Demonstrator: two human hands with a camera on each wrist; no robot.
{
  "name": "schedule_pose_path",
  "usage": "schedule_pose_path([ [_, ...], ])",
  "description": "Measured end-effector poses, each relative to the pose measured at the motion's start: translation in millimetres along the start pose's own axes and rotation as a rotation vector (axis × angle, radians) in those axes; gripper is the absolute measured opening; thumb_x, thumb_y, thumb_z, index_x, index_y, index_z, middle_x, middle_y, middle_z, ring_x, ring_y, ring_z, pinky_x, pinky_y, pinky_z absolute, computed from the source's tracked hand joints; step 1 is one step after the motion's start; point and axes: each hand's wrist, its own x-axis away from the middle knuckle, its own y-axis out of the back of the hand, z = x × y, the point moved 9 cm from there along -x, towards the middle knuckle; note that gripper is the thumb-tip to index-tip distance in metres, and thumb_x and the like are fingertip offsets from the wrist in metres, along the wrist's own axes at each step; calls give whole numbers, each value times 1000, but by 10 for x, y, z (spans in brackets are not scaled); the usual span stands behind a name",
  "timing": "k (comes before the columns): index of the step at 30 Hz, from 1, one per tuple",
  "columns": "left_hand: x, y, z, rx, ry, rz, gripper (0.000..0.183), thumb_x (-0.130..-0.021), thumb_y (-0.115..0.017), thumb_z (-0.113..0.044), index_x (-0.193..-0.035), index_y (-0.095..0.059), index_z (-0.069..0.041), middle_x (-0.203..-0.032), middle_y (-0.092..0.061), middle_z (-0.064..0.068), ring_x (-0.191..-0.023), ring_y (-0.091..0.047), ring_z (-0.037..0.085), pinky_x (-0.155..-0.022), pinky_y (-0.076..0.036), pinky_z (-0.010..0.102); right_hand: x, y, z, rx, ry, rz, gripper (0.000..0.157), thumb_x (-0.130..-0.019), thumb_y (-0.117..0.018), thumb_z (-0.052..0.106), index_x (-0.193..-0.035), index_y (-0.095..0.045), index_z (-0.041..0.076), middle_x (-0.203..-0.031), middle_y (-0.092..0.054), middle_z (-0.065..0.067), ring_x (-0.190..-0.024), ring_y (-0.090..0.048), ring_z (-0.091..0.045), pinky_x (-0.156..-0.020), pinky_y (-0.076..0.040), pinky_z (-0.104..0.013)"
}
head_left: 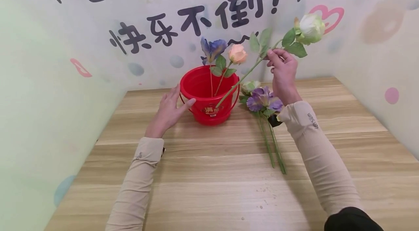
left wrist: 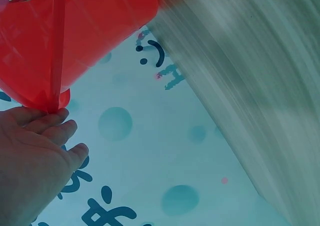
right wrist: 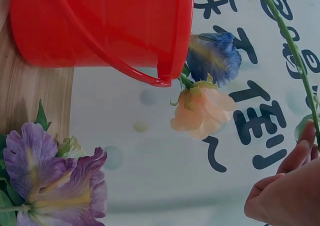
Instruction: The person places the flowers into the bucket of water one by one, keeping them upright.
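A red bucket stands toward the back of the table, holding a blue iris and a peach rose. My left hand has its fingers spread against the bucket's left side, its fingertips at the rim and handle in the left wrist view. Up to the right of the bucket, my right hand pinches the stem of a white-green rose. That stem slants down to the left, and its lower end overlaps the bucket's front in the head view. The bloom points up and right.
Right of the bucket, a purple iris and a pale flower lie on the wooden table, stems toward the front. A wall with dark lettering rises behind the table. A small black object shows beside the right cuff.
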Motion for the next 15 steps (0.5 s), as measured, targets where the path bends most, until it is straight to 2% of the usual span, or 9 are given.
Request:
schedule_pose_path([
  [15, 7, -2, 4, 10, 5, -3, 100, -96, -55, -68, -168, -12, -13, -170, -21, 13, -156, -15, 32, -126, -4, 53, -66, 165, 3, -32, 11, -141, 20, -99, -66, -1, -81, -63, 8, -69, -71, -2, -58, -54, -12, -47, -32, -15],
])
